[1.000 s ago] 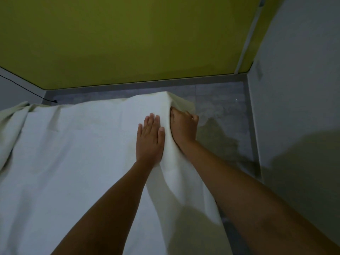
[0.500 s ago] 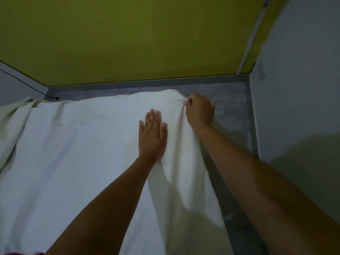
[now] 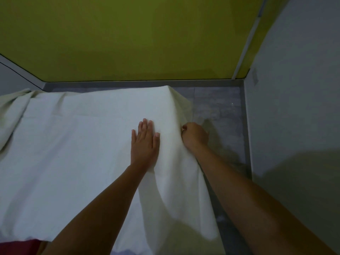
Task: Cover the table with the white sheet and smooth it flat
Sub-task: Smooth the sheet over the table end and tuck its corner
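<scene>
Head camera looks down on the white sheet (image 3: 73,153). It lies over the bench and hides the top fully. The cloth hangs down past the right side of the bench and over its far right corner. At the left end of the bench it is bunched in loose folds.

The left hand (image 3: 145,144) lies flat on the sheet near the right edge of the bench, palm down, with the fingers straight and close together. The right hand (image 3: 195,136) is just beyond that edge. Its fingers are curled and it pinches a fold of the hanging cloth. How much cloth is inside the fist I cannot tell.

I judge that the step is to draw the right side tight while the top is held. To do it well, the right hand should pull down and away from the bench, slowly and evenly. The flat hand should press gently and then sweep toward the edge, so that the soft ridge between the hands goes out. A pull that is too strong could drag the cloth across the bench.
</scene>
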`<action>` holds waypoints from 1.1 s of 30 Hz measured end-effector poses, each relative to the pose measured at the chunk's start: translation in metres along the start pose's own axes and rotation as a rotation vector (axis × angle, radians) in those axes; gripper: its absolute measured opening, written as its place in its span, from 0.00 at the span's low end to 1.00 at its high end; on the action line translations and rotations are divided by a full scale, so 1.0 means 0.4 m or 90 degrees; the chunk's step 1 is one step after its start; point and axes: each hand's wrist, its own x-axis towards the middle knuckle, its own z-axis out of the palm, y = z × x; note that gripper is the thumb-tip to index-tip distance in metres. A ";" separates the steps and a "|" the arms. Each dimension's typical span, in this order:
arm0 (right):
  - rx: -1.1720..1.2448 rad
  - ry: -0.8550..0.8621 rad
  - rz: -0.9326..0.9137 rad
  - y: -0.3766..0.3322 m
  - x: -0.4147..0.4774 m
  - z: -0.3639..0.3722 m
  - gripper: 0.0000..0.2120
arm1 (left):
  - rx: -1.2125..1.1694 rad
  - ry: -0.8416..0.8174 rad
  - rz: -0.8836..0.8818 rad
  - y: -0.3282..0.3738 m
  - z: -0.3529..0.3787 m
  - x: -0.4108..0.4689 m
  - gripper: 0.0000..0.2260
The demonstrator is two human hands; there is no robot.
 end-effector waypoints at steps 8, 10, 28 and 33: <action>0.080 -0.072 0.054 0.169 -0.233 0.062 0.14 | 0.000 0.009 0.017 -0.012 0.026 -0.164 0.28; 0.067 -0.050 0.076 0.208 -0.314 0.083 0.15 | -0.005 0.014 0.021 -0.016 0.032 -0.206 0.28; 0.193 0.232 0.001 0.183 -0.822 0.213 0.11 | -0.040 0.017 0.035 -0.133 0.047 -0.623 0.24; 0.391 0.231 0.009 0.143 -0.851 0.239 0.15 | 0.033 0.001 0.012 -0.204 0.031 -0.637 0.24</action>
